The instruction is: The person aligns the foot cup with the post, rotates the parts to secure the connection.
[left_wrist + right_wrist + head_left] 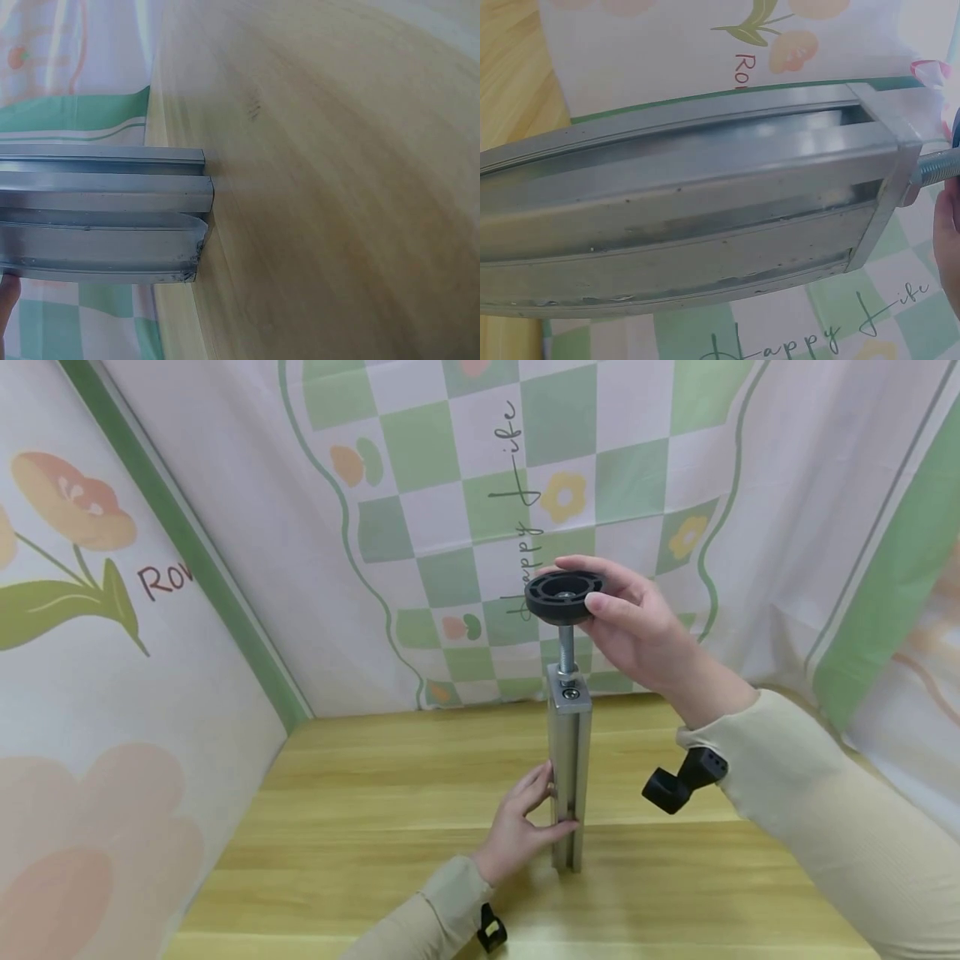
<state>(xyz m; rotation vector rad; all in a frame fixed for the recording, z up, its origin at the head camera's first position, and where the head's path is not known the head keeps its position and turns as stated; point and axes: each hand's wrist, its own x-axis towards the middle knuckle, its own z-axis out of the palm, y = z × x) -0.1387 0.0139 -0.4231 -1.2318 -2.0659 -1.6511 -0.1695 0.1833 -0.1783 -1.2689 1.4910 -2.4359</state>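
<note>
A slotted aluminium profile (564,752) stands upright on the wooden table, its lower end at the tabletop in the left wrist view. A metal end plate (568,693) with a screw caps its top. From that plate rises a threaded rod (566,647) with a nut at its base, carrying a round black levelling foot (558,610), cupped side up. My right hand (633,622) grips the foot's rim between thumb and fingers. Lower down, my left hand (521,822) holds the profile, thumb across the near face and fingers on its left side.
The wooden table (360,793) runs back to a printed fabric curtain (480,527) with green checks and flowers. More fabric hangs at the left (82,693) and right. A black wrist mount (682,781) sits on the right sleeve, another (491,931) by the left cuff.
</note>
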